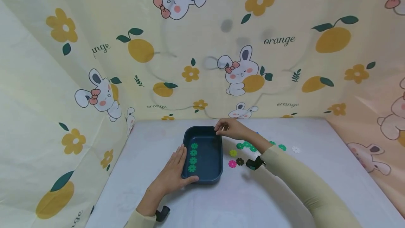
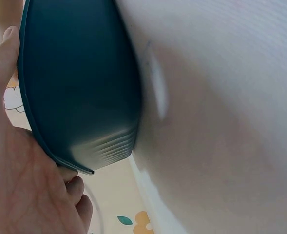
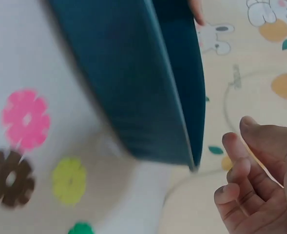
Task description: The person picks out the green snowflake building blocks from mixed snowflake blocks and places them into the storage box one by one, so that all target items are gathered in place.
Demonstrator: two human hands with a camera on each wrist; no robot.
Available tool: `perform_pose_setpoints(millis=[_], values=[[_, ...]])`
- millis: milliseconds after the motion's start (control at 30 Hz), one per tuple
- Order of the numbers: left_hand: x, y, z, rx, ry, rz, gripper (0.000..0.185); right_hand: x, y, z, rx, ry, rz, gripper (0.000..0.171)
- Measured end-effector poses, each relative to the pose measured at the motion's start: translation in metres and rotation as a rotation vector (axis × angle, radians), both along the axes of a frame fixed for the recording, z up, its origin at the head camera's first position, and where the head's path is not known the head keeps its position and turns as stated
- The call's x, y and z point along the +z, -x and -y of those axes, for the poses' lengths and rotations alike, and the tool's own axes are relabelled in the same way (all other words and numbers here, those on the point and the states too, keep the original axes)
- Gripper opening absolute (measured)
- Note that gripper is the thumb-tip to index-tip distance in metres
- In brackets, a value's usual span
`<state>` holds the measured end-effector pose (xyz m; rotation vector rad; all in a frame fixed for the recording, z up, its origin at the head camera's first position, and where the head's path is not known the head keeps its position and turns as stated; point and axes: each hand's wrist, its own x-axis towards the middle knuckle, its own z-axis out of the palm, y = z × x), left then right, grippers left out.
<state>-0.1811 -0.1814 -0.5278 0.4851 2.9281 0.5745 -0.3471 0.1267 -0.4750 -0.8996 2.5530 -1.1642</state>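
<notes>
A dark blue rectangular tray (image 1: 207, 157) stands on the white table, with several green notched discs (image 1: 193, 160) in a row along its left inside. My left hand (image 1: 172, 173) rests against its near left corner, fingers stretched along the left side and thumb on the near rim. In the left wrist view that thumb lies at the tray's edge (image 2: 80, 83). My right hand (image 1: 232, 128) is over the far right corner. The right wrist view shows this hand (image 3: 260, 180) beside the tray (image 3: 119, 73), fingers loosely bent and nothing visible between thumb and fingers.
Right of the tray lie a yellow disc (image 1: 233, 153), a pink disc (image 1: 232, 164) and a dark brown disc (image 1: 240, 162). Several green discs (image 1: 240, 146) are partly behind my right forearm. Farther right is a white disc (image 1: 296, 149). A patterned curtain (image 1: 202, 62) hangs behind the table.
</notes>
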Motion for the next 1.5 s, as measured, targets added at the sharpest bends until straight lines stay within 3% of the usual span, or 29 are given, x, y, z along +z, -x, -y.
perform_pose_setpoints(millis=[300,667,1133,1500], values=[[0.001,0.0,0.003,0.006,-0.003,0.01,0.124,-0.009,-0.009,-0.042,-0.016,-0.098,-0.04,0.013],[0.001,0.0,0.004,0.003,-0.003,0.002,0.123,-0.036,-0.015,-0.071,-0.062,-0.211,0.013,0.015],[-0.002,-0.001,0.001,-0.004,-0.005,0.01,0.123,-0.068,-0.014,-0.086,-0.157,-0.251,0.038,0.024],[-0.001,-0.001,-0.001,-0.003,-0.008,-0.004,0.124,-0.065,-0.018,-0.081,-0.196,-0.248,0.03,0.024]])
